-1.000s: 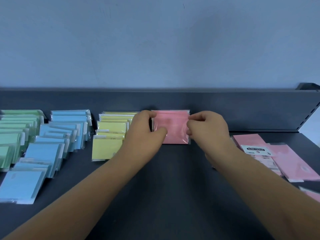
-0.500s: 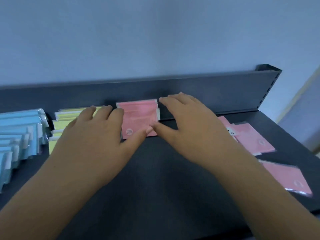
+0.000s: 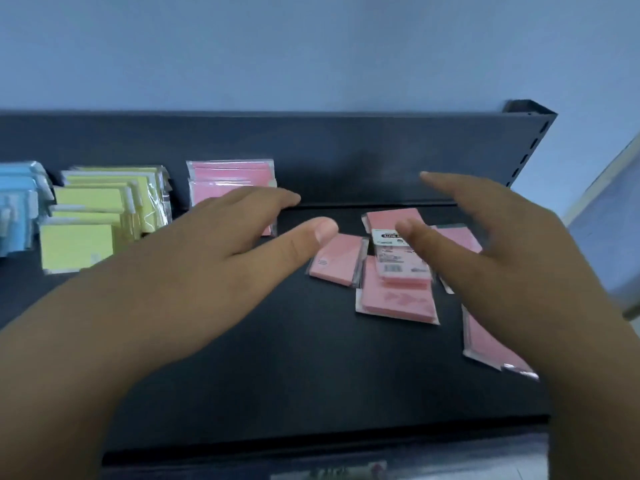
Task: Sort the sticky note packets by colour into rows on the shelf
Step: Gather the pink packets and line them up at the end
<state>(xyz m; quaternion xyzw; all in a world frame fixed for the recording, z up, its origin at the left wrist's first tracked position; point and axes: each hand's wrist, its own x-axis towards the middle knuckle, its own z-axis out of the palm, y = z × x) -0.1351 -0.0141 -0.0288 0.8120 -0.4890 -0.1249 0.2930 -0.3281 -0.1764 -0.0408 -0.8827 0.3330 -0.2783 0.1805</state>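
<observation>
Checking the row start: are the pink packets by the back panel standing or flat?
Standing: the pink packets lean upright against the back panel.

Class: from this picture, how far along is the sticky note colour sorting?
Done: blue row and yellow row stand sorted; a pink row is begun by the back panel. In hand: nothing, left hand and right hand are open, empty. Left: loose pink packets lying on the shelf.

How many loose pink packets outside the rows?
6 packets: one leftmost, one rearmost, one label-up, one beneath it, one behind the right hand, one under its wrist; more may be hidden.
</observation>
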